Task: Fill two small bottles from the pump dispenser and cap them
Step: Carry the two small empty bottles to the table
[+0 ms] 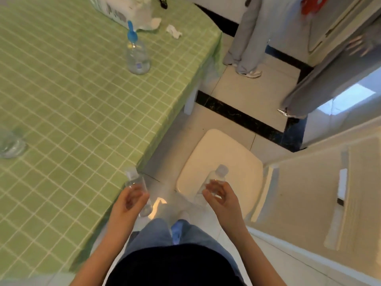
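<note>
My left hand (132, 200) grips a small clear capped bottle (135, 181) just off the table's near right corner. In my right hand (219, 194) is a second small clear capped bottle (216, 177), held over the white stool. Both bottles are held off the table, in front of my legs. The pump dispenser (137, 52), a clear bottle with a blue pump head, stands upright far back on the green checked tablecloth (72, 100), well away from both hands.
A clear glass (10, 144) sits at the table's left edge. A tissue pack (123, 9) and crumpled tissues (174, 32) lie at the back. A white stool (222, 153) stands right of the table. Two people's legs (247, 38) stand beyond.
</note>
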Available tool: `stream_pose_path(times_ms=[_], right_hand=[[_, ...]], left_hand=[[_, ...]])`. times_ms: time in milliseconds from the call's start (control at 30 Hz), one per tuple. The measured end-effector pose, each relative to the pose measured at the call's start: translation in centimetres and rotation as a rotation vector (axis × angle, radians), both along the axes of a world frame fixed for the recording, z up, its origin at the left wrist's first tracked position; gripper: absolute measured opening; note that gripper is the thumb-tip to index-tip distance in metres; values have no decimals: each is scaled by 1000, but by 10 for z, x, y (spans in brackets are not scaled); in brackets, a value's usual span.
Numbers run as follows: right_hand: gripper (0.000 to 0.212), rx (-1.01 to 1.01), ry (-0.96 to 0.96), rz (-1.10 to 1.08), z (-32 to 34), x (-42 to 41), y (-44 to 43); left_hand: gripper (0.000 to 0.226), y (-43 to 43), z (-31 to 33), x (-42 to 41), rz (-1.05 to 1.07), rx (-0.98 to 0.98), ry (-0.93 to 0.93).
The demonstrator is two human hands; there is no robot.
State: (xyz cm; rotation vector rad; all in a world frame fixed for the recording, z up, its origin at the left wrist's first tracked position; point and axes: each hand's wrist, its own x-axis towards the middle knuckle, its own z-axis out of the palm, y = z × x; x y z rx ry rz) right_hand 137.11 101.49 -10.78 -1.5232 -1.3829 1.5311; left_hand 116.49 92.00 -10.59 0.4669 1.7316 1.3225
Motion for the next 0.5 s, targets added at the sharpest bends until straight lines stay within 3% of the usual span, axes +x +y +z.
stream_pose_path(times_ms=[200,500], right_hand=[[24,6,-1,151,0,-18,42],[21,0,20,293,-6,-102,72]], left_hand=[[26,7,5,1,196,-16,16],[20,15,2,-60,300,-35,-2]])
